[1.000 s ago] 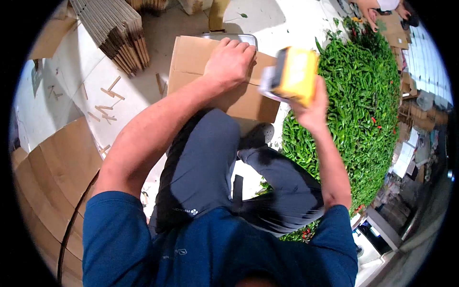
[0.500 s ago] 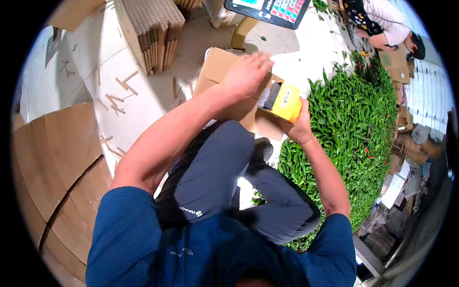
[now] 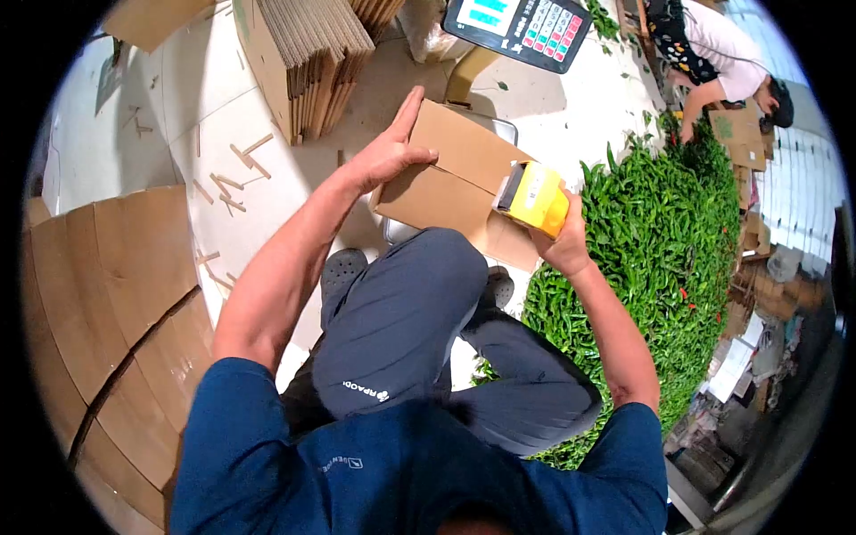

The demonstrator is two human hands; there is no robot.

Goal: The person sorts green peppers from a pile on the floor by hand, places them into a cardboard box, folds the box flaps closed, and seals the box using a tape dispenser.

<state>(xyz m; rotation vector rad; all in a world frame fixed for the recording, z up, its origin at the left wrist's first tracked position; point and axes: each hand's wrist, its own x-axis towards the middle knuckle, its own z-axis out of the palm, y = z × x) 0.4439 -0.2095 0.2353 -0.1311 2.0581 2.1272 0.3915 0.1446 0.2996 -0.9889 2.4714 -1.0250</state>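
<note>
A closed cardboard box rests on a metal scale platform in front of my knees. Against the box's left end lies my left hand, with its thumb and fingers spread along the edge. My right hand is wrapped round a yellow tape dispenser, whose dark front edge is over the right part of the box top. The dispenser hides the box surface beneath it.
Beyond the box stands the scale display. Flattened cartons are stacked at the upper left, with cardboard strips on the floor. Green chillies are heaped on the right. A person bends at the upper right.
My left hand has moved from above the box top to its left end, fingers spreading. The tape dispenser has come down to the box. The box and scale display now appear further right.
</note>
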